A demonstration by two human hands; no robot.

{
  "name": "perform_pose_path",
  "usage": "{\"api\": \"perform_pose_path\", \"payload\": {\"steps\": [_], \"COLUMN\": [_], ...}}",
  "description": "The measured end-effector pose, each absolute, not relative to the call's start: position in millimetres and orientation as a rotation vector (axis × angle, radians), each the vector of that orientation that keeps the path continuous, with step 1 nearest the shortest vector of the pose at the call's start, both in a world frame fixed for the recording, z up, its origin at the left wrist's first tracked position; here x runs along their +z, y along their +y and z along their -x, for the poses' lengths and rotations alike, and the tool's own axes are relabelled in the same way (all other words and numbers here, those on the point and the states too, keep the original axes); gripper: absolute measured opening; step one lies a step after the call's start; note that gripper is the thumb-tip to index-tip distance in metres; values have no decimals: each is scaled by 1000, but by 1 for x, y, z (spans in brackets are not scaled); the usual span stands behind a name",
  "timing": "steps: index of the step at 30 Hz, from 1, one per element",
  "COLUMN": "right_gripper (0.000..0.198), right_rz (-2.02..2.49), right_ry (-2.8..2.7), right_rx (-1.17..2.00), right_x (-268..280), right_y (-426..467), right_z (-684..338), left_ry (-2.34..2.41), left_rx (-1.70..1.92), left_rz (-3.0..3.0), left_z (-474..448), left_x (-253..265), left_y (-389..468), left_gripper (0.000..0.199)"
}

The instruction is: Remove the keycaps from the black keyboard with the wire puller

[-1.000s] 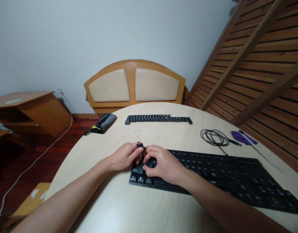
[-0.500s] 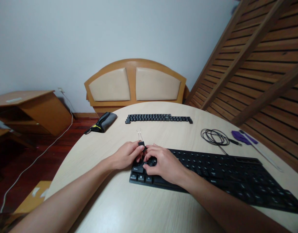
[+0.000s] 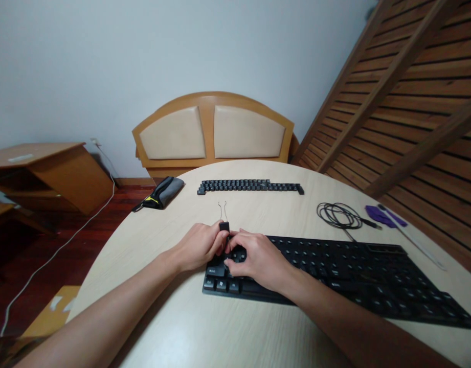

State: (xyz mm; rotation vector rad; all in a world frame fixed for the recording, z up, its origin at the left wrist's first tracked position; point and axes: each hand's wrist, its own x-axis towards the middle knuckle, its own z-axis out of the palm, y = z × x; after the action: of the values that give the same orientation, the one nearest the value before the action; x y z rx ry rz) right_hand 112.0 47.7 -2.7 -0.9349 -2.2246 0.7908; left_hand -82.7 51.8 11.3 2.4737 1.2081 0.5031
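Note:
My left hand [image 3: 199, 245] is closed around the black handle of a wire keycap puller [image 3: 224, 226]. Its two thin hooked wires point up and away from me. Close beside it, over the left end of a black keyboard [image 3: 358, 255], my right hand [image 3: 256, 258] has thumb and index finger curled together at the lower end of the puller. Whatever lies between these fingertips is too small and hidden to make out. Many key positions on the keyboard show bare stems, while a few keycaps remain along its near left edge.
Rows of loose black keycaps [image 3: 235, 185] lie across the table's far side. A grey and black pouch [image 3: 165, 192] rests at the far left. To the right are a coiled cable [image 3: 339, 216], a purple cloth [image 3: 384, 215] and a white-handled brush [image 3: 415, 243].
The puller has tilted slightly, its upper wires shifting a little right and standing more upright. My right hand stays nearly in place, and the keyboard's right end sits slightly higher in view.

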Motion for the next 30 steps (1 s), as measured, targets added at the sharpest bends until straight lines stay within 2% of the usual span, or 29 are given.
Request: {"api": "perform_pose_path", "payload": {"steps": [8, 15, 21, 25, 30], "right_gripper": [13, 34, 10, 12, 15], "right_rz": [1009, 1019, 995, 978, 953], "right_ry": [-2193, -1967, -1841, -1762, -1660], "right_rx": [820, 920, 972, 1044, 1136], "right_x": [2, -3, -7, -9, -10], "right_y": [46, 51, 57, 63, 64], "right_z": [-112, -114, -116, -117, -117], "left_ry": [1168, 1227, 1185, 1169, 1171], "left_rx": [680, 1006, 1091, 1056, 970], "left_rz": [-2345, -2004, -1946, -1866, -1817], "left_z": [89, 85, 88, 87, 83], "left_x": [6, 3, 5, 4, 2], "left_y": [54, 60, 62, 59, 57], "left_gripper": [39, 40, 35, 25, 25]}}
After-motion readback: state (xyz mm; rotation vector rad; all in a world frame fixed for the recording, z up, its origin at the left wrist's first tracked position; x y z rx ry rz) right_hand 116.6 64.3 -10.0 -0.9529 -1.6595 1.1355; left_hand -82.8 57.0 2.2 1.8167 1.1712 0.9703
